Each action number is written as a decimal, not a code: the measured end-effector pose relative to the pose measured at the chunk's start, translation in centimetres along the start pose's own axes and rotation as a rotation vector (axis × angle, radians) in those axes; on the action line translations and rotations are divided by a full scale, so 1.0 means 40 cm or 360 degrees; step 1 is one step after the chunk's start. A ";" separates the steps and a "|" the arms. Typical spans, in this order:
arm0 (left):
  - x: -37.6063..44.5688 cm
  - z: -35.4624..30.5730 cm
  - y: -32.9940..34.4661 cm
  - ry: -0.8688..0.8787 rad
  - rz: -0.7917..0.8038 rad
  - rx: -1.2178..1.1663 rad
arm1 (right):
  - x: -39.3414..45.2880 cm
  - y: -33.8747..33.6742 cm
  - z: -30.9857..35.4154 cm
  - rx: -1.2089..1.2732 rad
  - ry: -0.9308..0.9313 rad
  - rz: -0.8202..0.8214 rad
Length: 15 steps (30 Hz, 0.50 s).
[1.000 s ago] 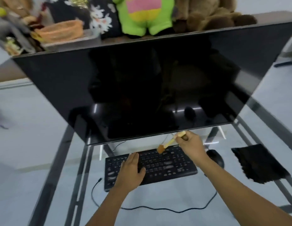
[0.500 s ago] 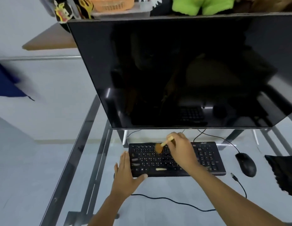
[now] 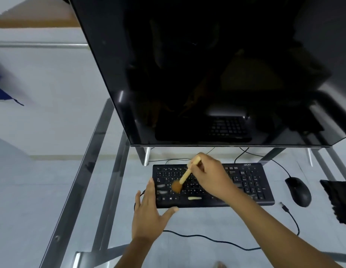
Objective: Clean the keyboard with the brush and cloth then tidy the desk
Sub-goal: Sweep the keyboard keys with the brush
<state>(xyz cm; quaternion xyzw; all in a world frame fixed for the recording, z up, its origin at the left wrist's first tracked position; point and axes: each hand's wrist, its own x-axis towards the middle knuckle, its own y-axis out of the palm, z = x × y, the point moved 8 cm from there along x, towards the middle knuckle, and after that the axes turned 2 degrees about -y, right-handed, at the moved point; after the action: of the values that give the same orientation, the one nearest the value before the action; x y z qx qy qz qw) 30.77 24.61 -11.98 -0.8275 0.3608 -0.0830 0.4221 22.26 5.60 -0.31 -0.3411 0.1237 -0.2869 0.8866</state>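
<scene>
- Right hand (image 3: 210,176) grip pinches the brush (image 3: 184,177); bristles touch the keyboard (image 3: 245,182) left-centre keys.
- Left hand (image 3: 149,211), fingers spread flat, braces the keyboard's left edge.
- Cloth (image 3: 338,200) lies at the glass surface (image 3: 197,219) right edge, beyond the mouse (image 3: 298,191).

The right hand (image 3: 212,176) sweeps the brush (image 3: 182,179) from the keyboard's (image 3: 251,182) upper rows down to its left-middle keys, while the left hand (image 3: 149,213) slides off the keys to the keyboard's left front corner.
</scene>
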 end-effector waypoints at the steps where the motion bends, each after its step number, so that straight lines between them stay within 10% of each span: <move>1: 0.001 0.003 0.002 -0.0011 0.0000 -0.0006 | -0.002 0.018 0.001 -0.0050 -0.0002 0.0095; 7: 0.007 0.005 0.008 0.0018 -0.0021 0.0039 | -0.001 -0.020 -0.017 0.0144 0.0063 -0.0252; 11: 0.005 0.013 0.007 -0.0012 -0.0040 0.0042 | -0.012 0.057 -0.009 0.0030 0.0027 0.0235; 15: 0.001 0.002 -0.003 0.0034 -0.0104 -0.0009 | -0.008 -0.022 -0.005 -0.0022 -0.0154 -0.0343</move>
<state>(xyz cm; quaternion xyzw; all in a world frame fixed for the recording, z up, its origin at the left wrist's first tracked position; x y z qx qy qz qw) 30.89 24.69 -11.94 -0.8391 0.3384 -0.1046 0.4129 21.54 5.16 0.14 -0.3719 0.0453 -0.3629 0.8532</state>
